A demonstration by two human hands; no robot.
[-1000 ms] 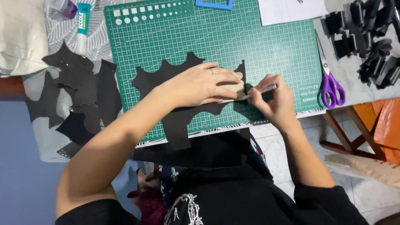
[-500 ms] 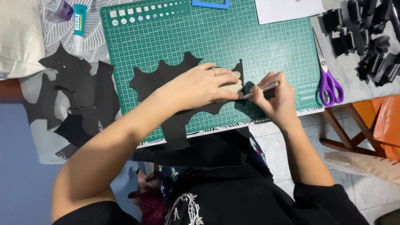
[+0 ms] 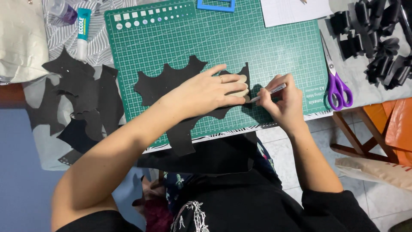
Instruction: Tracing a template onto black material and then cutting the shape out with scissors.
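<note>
Pressing: left hand (image 3: 206,92) flat, fingers spread, on black paper cutout (image 3: 171,79) lying on green cutting mat (image 3: 274,47) | right hand (image 3: 281,103) grip clamped on pen (image 3: 268,92), tip at cutout edge | purple scissors (image 3: 339,88) near.

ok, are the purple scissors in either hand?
No: the purple scissors lie on the mat's right edge, while the right hand holds a pen-like tool and the left hand presses black paper.

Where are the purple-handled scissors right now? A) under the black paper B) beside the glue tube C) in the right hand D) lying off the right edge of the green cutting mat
D: the purple-handled scissors lie untouched off the green cutting mat's right edge, while the right hand holds a slim pen-like tool.
</note>
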